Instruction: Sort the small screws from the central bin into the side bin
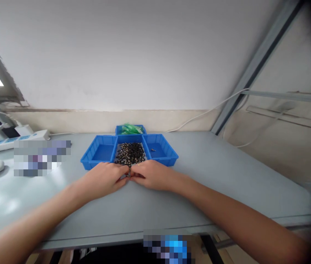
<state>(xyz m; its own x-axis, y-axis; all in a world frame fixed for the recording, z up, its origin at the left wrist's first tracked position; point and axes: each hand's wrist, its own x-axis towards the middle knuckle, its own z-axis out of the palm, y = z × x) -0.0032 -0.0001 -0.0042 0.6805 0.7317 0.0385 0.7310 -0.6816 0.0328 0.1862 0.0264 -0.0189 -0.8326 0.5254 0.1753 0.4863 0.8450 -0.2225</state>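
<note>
Item 1. My left hand (pixel 104 179): lies knuckles up on the grey table (pixel 199 176), just in front of the blue trays. The fingers are curled in, with the tips pinched on a small dark part (pixel 128 175).

Item 2. My right hand (pixel 151 175): mirrors the left, knuckles up, with the fingertips closed on the same part from the other side. The two hands touch at the fingertips.

Item 3. Small dark part: held between both sets of fingertips, just above the table and right before the middle tray's near rim. It is too small for me to tell its shape.

Item 4. Middle tray (pixel 130 139): blue, filled with a heap of small dark parts (pixel 130 154).

Item 5. Left tray (pixel 100 152): blue, touching the middle tray.

Item 6. Right tray (pixel 162 150): blue, touching the middle tray on its other side. One tiny piece (pixel 153 149) lies near its left wall.

Item 7. Back tray (pixel 117 129): blue, behind the middle tray, holding green pieces (pixel 131 129).

Item 8. Power strip (pixel 12 142): white, at the far left of the table by the wall.

Item 9. White cable (pixel 213 108): runs along the wall to the right of the trays.
</note>
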